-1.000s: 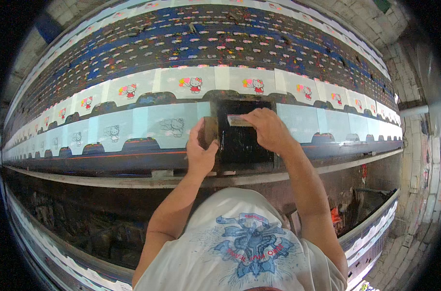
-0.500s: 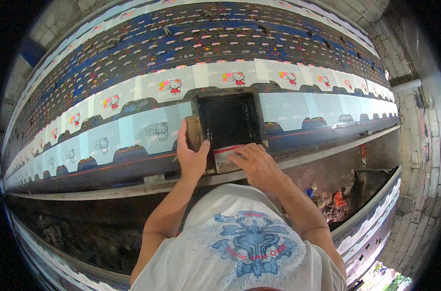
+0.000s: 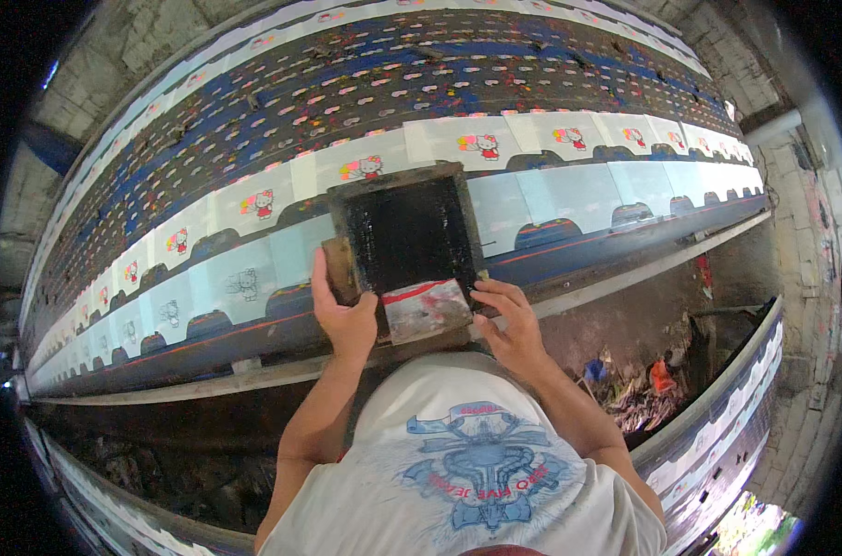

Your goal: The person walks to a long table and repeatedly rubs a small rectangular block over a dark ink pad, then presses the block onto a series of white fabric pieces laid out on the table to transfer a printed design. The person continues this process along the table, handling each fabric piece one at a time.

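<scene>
A screen-printing frame with a black ink-coated mesh lies over a row of pale blue sheets. At its near end is a grey, paint-stained panel with a red streak along its top. My left hand grips a brown wooden block on the frame's left side, fingers behind it and thumb in front. At the near right corner, my right hand has its fingertips and thumb closed around the frame's edge. Whatever lies beneath the mesh is hidden.
Left of the frame, sheets bear black cat outlines; farther back, a row shows coloured cats. The long dark table has a pale ledge along its near side. Another sheet-covered table stands at lower right. Debris lies between them.
My right hand has moved off the grey panel to the frame's right edge. My left hand keeps its hold on the block. The whole view has shifted and tilted slightly.
</scene>
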`<move>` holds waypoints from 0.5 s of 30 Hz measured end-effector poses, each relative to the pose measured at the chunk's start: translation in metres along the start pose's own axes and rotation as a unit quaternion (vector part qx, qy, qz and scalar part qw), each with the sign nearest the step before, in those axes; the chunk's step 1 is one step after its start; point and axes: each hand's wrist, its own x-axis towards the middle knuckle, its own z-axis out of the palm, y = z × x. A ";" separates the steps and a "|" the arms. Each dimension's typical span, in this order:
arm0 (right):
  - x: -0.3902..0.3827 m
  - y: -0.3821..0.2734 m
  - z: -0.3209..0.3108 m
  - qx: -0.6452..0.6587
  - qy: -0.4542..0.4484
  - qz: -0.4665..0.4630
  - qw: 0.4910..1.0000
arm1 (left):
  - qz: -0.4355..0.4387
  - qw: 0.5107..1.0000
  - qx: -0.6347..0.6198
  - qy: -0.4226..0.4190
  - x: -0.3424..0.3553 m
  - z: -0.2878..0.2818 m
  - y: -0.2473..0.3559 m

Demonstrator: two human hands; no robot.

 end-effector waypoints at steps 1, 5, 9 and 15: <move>-0.001 0.010 -0.014 -0.021 0.008 -0.013 1.000 | -0.013 1.000 -0.010 -0.003 -0.003 0.018 0.005; -0.004 0.044 -0.065 -0.021 0.017 -0.009 1.000 | -0.038 0.997 -0.067 -0.009 -0.017 0.080 0.023; 0.003 0.066 -0.100 -0.072 0.015 -0.059 0.995 | -0.045 0.996 -0.074 -0.003 -0.031 0.117 0.036; 0.018 0.056 -0.111 -0.151 -0.119 -0.201 0.960 | -0.078 0.992 -0.099 -0.009 -0.034 0.131 0.045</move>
